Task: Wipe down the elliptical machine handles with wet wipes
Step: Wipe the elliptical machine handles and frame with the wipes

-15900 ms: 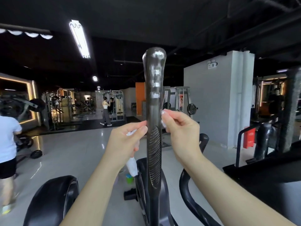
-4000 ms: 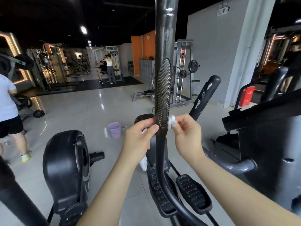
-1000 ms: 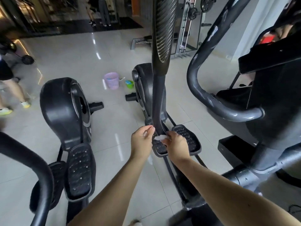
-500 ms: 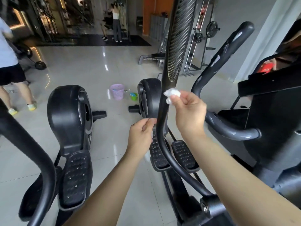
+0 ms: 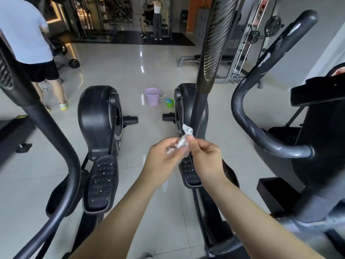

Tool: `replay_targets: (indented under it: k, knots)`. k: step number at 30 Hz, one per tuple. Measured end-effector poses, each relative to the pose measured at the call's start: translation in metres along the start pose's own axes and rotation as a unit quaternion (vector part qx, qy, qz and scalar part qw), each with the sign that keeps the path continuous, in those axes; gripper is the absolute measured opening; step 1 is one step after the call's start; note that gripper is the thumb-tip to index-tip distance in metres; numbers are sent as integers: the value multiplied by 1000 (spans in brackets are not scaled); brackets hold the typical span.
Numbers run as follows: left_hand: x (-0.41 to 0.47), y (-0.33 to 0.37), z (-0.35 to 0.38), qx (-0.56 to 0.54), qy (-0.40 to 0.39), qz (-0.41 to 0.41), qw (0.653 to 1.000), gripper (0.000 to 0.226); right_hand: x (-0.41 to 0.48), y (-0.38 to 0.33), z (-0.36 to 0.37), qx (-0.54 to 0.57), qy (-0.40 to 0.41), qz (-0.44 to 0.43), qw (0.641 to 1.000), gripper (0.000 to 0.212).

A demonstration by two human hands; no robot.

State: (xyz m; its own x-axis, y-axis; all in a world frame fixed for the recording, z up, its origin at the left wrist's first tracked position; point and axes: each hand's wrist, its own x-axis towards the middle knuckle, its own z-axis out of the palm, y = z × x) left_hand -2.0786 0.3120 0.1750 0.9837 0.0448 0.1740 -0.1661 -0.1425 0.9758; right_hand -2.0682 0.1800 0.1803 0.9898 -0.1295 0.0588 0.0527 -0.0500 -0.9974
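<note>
At the far left a person in a white shirt (image 5: 22,30) and dark shorts stands on the pale tiled floor (image 5: 149,62), partly behind a dark curved handle bar (image 5: 56,139) that sweeps down the left edge. Next comes a black elliptical flywheel housing (image 5: 97,118) with a studded foot pedal (image 5: 100,182) below it. Between the two machines, farther back on the floor, sits a small lilac basket (image 5: 152,96) with a green and blue tub (image 5: 169,103) just beside it. In the middle foreground the left hand (image 5: 160,163) is clenched on a crumpled white wet wipe (image 5: 183,139), fingers pinching its lower part. The right hand (image 5: 205,159) pinches the same wipe from the other side, thumb and forefinger closed on it, so the wipe is bunched between both hands just in front of the upright elliptical handle (image 5: 201,101); whether it touches the handle cannot be told. That handle's ribbed grip (image 5: 214,43) rises out of the top of the view. Further right a grey curved handle (image 5: 257,128) loops round to a black console body (image 5: 321,131)
</note>
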Motion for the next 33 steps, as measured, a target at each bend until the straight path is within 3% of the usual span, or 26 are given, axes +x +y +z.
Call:
replay_targets:
  k: [10,13,17,22,26,30,33]
  knots:
    - [-16,-20,-2,-5,108,-96,990,10,-16,23,-11,25,-27,55,998,21]
    - [-9,-27,-10,10,117,-94,989,10,-12,35,-6,8,-28,67,997,7]
    - [26,-40,-27,70,112,-115,984,7,-2,45,17,46,-48,87,994,14]
    - [116,-63,-48,103,49,-149,982,5,48,49,74,123,7,131,984,7]
    - [217,-74,-62,91,-38,-149,984,34,124,44,131,143,83,130,978,19]
    - [309,-66,-64,89,-151,-117,978,4,192,30,159,171,174,143,959,9]
    - [357,-50,-58,132,-227,-92,960,9,219,21,158,199,227,155,941,4]
